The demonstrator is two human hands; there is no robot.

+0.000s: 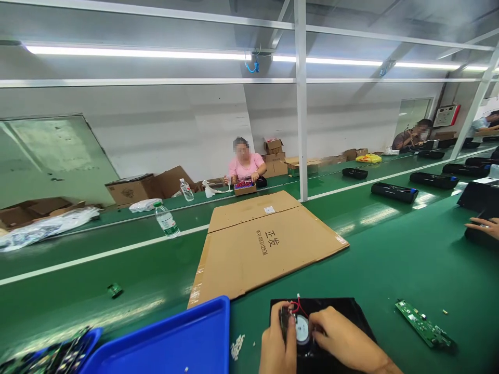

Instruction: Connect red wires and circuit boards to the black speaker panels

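Low in the view, my left hand (pixel 277 340) is closed on the dark left side of a speaker (pixel 302 329), which has a round silver back in a black housing. Red wires (pixel 299 307) with a small white plug rise from its top. My right hand (pixel 339 335) has its fingers bent and pressed against the speaker's right edge; their tips are partly hidden. Beneath both hands lies a flat black sheet or pad (pixel 351 311). Small white pieces (pixel 237 347) are heaped left of my left hand.
An empty blue tray (pixel 167 337) sits at left beside circuit boards (pixel 58 356). Flattened cardboard (pixel 268 239) lies ahead, and a green circuit board (pixel 424 323) at right. Black devices (pixel 394 192) line the belt. A co-worker (pixel 245 163) sits opposite; another person's hand (pixel 485 226) shows at right.
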